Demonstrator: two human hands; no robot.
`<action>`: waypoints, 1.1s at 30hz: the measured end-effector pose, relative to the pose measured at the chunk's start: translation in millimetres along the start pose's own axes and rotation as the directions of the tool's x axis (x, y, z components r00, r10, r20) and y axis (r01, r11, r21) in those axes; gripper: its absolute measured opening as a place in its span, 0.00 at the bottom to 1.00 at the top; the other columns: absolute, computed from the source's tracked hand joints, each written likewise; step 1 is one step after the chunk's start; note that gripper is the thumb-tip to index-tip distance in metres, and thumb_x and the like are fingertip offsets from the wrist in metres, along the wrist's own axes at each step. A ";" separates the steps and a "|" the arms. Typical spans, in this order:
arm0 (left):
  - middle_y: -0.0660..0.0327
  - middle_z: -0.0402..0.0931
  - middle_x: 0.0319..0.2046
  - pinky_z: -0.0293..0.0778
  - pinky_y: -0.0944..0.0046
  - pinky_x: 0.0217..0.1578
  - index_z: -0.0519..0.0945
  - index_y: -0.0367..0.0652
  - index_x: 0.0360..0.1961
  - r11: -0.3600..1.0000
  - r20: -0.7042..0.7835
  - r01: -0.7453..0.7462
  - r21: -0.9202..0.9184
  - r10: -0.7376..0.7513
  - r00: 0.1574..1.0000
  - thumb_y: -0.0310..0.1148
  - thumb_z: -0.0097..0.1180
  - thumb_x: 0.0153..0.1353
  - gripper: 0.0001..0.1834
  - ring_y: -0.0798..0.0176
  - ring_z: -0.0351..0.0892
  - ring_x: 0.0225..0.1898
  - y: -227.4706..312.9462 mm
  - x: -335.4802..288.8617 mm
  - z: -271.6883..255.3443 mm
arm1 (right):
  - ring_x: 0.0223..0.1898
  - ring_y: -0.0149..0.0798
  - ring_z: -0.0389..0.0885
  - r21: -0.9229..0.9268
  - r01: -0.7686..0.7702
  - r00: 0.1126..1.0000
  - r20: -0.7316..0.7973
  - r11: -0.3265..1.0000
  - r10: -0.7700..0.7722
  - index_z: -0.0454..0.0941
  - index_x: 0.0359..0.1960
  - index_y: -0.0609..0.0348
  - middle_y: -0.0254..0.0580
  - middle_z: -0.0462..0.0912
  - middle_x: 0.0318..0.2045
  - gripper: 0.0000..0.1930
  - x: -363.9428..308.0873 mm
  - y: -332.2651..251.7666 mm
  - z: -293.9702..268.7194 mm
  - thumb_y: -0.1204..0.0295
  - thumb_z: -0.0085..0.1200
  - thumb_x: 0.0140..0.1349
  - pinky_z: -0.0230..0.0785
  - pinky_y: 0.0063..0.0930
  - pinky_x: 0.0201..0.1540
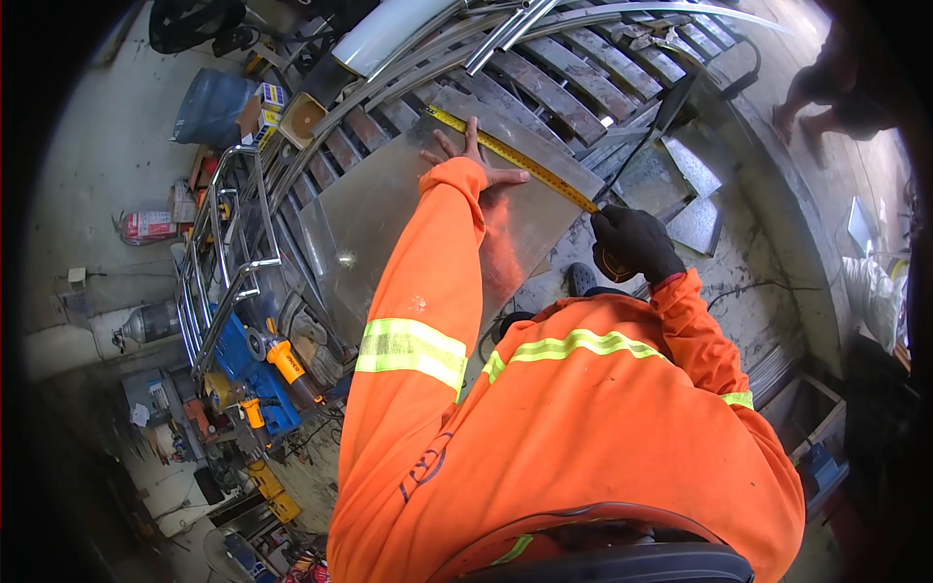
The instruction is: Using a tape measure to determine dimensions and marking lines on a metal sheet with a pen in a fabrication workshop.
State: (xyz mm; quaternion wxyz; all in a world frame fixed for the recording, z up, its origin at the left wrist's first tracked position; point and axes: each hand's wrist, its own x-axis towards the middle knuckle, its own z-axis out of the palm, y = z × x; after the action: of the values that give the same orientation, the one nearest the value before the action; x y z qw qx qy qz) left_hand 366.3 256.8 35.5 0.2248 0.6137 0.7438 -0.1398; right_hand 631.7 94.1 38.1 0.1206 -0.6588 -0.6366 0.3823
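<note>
A yellow tape measure blade (544, 177) stretches across a flat grey metal sheet (389, 209), running along its far edge. My left hand (471, 160) is bare and rests on the sheet with its fingers spread. Its thumb lies close beside the blade. Beyond the sheet's right corner, my right hand (637, 241) wears a black glove and is closed around the tape measure's case, which is mostly hidden, with a yellowish part showing below the fingers. Beneath the sheet is a slatted metal bench (544, 78).
Shiny metal pipes (505, 39) lie across the bench's far side. At left stand a bent chrome tube frame (228, 253), a yellow angle grinder (292, 369) and a red fire extinguisher (146, 226). Metal offcuts (695, 225) lie at right. Another person's legs (816, 112) show at far right.
</note>
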 end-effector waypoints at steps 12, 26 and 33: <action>0.46 0.52 0.76 0.52 0.52 0.76 0.20 0.49 0.78 0.633 -0.044 -0.309 -0.710 0.398 0.916 0.38 0.88 0.35 0.89 0.52 0.51 0.78 -40.0 64.8 51.1 | 0.34 0.63 0.85 -0.013 0.079 0.996 -0.030 0.997 -0.080 0.86 0.33 0.58 0.59 0.85 0.30 0.19 12.0 17.7 21.3 0.57 0.47 0.64 0.76 0.56 0.41; 0.38 0.19 0.79 0.32 0.26 0.74 0.31 0.84 0.78 0.992 -0.091 -0.101 -0.074 0.094 0.991 0.76 0.76 0.26 0.83 0.19 0.18 0.76 -22.8 40.4 24.8 | 0.36 0.58 0.88 -0.038 -0.007 0.998 -0.066 0.999 0.004 0.87 0.39 0.54 0.53 0.88 0.33 0.21 -7.5 10.5 2.3 0.52 0.46 0.66 0.78 0.55 0.43; 0.39 0.19 0.79 0.33 0.25 0.73 0.31 0.85 0.78 0.991 -0.133 -0.121 -0.053 0.113 0.985 0.74 0.77 0.28 0.82 0.18 0.19 0.76 -31.4 52.0 32.6 | 0.37 0.59 0.87 -0.016 -0.007 0.997 -0.071 1.000 0.006 0.86 0.41 0.54 0.53 0.88 0.34 0.23 -4.7 9.6 8.4 0.51 0.46 0.66 0.77 0.55 0.44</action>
State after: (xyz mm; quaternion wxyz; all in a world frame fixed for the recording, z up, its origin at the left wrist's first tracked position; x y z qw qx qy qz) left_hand 333.3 278.7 -21.0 0.2022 0.6572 0.7233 -0.0634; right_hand 633.9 85.4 27.9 0.1366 -0.6751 -0.6329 0.3537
